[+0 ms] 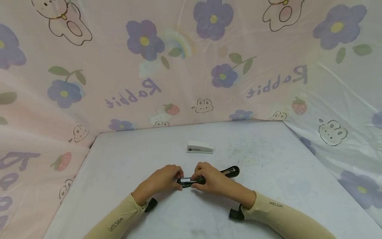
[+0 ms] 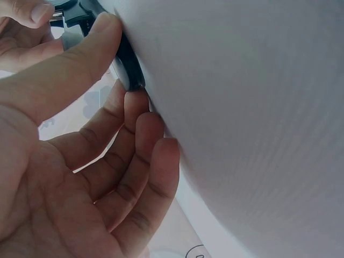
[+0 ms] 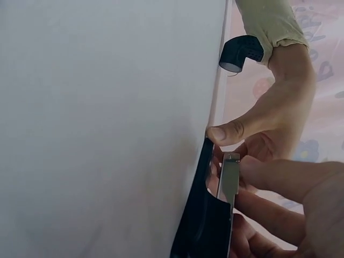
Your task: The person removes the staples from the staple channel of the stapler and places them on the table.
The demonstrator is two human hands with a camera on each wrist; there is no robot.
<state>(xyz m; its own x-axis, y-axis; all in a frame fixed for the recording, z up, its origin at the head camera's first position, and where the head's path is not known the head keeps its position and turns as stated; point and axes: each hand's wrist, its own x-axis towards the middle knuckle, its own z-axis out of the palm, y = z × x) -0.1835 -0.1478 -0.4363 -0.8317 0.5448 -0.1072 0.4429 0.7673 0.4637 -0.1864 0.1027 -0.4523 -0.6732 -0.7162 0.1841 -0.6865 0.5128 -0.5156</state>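
A black stapler (image 1: 234,171) is swung open on the white table, its long top arm laid out to the right. My left hand (image 1: 164,179) pinches the stapler's left end between thumb and fingertips. In the left wrist view, the thumb lies across the black body (image 2: 129,67) with the fingers at its tip. My right hand (image 1: 212,179) grips the middle of the stapler. Seen from the right wrist, its thumb and fingers are at the silver metal staple channel (image 3: 230,177). Whether staples lie in the channel I cannot tell.
A white stapler (image 1: 200,147) stands behind both hands on the white table (image 1: 134,149). Patterned curtain cloth (image 1: 179,76) hangs at the back and both sides. Black wrist devices (image 1: 236,213) stick out under the sleeves.
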